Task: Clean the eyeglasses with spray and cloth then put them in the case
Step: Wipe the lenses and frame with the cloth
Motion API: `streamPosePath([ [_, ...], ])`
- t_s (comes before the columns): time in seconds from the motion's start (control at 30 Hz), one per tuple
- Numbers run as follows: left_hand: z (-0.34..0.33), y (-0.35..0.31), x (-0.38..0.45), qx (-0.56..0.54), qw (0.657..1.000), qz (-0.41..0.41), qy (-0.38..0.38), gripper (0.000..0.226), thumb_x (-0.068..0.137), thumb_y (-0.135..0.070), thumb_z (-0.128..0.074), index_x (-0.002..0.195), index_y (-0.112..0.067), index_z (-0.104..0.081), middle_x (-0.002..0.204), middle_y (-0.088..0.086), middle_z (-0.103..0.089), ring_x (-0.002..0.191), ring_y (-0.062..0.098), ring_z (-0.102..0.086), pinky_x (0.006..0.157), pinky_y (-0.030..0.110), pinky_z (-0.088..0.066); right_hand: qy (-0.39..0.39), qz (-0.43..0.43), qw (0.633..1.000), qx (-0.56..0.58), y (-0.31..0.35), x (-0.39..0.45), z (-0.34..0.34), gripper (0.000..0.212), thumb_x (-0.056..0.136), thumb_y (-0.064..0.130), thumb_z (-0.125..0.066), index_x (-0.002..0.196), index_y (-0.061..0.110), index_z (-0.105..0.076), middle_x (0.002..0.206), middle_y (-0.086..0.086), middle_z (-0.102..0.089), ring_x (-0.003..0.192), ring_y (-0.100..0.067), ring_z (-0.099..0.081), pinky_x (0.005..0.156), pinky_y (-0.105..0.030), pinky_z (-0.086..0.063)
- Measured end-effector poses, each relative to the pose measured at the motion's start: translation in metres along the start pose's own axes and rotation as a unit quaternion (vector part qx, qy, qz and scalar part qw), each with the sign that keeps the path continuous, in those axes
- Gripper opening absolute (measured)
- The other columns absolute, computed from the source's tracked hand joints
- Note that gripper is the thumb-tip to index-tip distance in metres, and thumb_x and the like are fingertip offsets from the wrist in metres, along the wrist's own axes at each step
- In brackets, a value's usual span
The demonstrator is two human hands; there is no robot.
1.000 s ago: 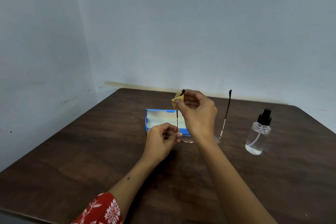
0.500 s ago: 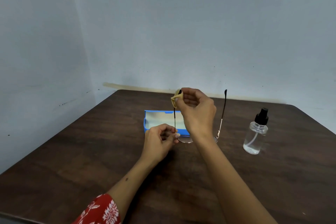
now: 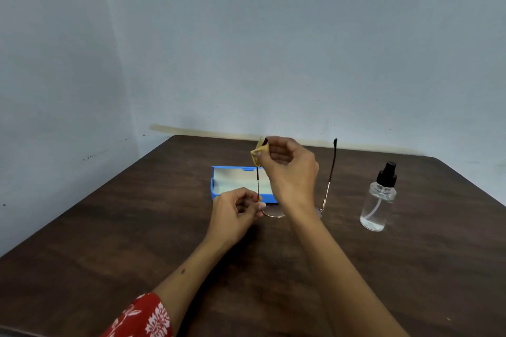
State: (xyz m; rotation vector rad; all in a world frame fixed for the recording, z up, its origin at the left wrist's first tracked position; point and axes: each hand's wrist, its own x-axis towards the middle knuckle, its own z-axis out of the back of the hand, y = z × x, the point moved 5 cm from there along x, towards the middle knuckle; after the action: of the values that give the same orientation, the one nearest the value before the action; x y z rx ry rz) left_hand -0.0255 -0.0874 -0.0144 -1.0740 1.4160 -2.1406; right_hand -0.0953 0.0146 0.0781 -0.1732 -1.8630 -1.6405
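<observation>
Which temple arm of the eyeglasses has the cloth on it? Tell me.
The left thin dark temple arm: the right hand pinches the yellow cloth round its tip. The other stands bare.

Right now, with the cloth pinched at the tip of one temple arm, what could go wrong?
1. The right hand rubs the cloth on one thin arm of the eyeglasses; bending it seems possible.
2. The left hand grips only near the hinge, so the lenses might scrape the table.

The table [image 3: 137,241] is showing dark brown wood grain. The case [image 3: 216,189] is looking bright blue with a pale inside, the cloth [image 3: 256,154] yellow, the spray bottle [image 3: 379,200] clear with black cap, the sleeve [image 3: 142,317] red with white flowers.
</observation>
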Motion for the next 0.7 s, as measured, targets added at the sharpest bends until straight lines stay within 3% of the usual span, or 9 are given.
streamPosePath([
  [0.13,-0.001,0.000,0.000,0.005,1.000,0.001,0.004,0.014,0.080,0.004,-0.066,0.076,-0.009,-0.066,0.063,0.007,-0.070,0.063,0.018,-0.071,0.069,0.038,-0.060,-0.016,-0.001,1.000,0.014,-0.004,-0.003,0.000,0.023,0.072,0.007,-0.073,0.078,0.028,-0.066,0.069,0.012,-0.069,0.065,-0.001,-0.065,0.065,-0.012,-0.051],
  [0.23,-0.001,-0.002,-0.002,0.019,1.000,-0.014,0.006,0.015,0.079,0.009,-0.059,0.079,-0.005,-0.066,0.057,-0.005,-0.067,0.056,0.009,-0.068,0.063,0.031,-0.060,0.019,-0.044,0.998,-0.031,-0.025,-0.016,-0.004,0.019,0.071,0.007,-0.072,0.082,0.023,-0.069,0.071,0.011,-0.070,0.068,-0.002,-0.065,0.066,-0.012,-0.050],
  [0.4,0.002,-0.006,-0.002,0.029,0.999,-0.022,0.006,0.006,0.080,0.003,-0.064,0.082,-0.002,-0.067,0.065,0.006,-0.069,0.060,0.012,-0.070,0.063,0.031,-0.060,0.057,-0.061,0.994,-0.068,-0.031,-0.017,-0.008,0.018,0.071,0.007,-0.072,0.083,0.021,-0.070,0.073,0.010,-0.069,0.068,-0.002,-0.063,0.069,-0.015,-0.052],
  [0.57,0.000,-0.002,-0.001,0.005,1.000,0.004,0.004,0.007,0.080,0.004,-0.066,0.078,-0.003,-0.066,0.064,0.010,-0.068,0.064,0.020,-0.070,0.071,0.042,-0.060,-0.001,-0.007,1.000,-0.002,-0.002,-0.002,-0.004,0.019,0.072,0.008,-0.074,0.079,0.024,-0.067,0.067,0.016,-0.067,0.062,0.006,-0.062,0.061,-0.005,-0.046],
  [0.7,0.001,-0.004,-0.001,0.006,1.000,-0.004,0.006,0.005,0.081,0.004,-0.064,0.080,0.000,-0.066,0.063,0.006,-0.067,0.061,0.013,-0.069,0.069,0.035,-0.060,-0.027,-0.001,0.999,0.030,-0.004,-0.008,-0.004,0.024,0.072,0.007,-0.074,0.077,0.029,-0.066,0.065,0.017,-0.068,0.064,0.005,-0.064,0.061,-0.006,-0.046],
])
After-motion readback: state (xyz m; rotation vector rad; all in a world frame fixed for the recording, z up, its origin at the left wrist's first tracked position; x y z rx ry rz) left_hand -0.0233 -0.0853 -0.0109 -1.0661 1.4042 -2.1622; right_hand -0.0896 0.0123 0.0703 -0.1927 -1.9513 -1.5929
